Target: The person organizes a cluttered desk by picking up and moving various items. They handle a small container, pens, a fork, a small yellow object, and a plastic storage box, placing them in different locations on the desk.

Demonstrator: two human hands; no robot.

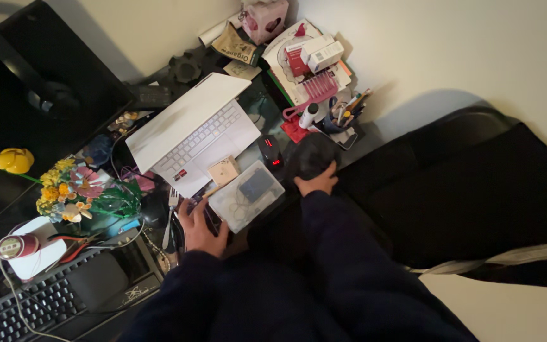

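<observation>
My left hand (197, 229) rests at the near edge of a cluttered desk, fingers curled on a small dark object beside a clear plastic box (246, 195); what the object is cannot be made out. My right hand (316, 182) presses on a dark round bundle of fabric (312, 157) just right of the box. Both arms wear dark sleeves. A half-open white laptop (191, 133) lies behind the box, with a small beige box (224, 170) on its palm rest.
A black mouse with red lights (272, 152), a fork (171, 206), toy flowers (77, 190), red pliers (74, 250), a black keyboard (33, 307), a monitor with headphones (39, 88), stacked boxes and a pen cup (343, 114) crowd the desk. A black chair (476, 190) stands to the right.
</observation>
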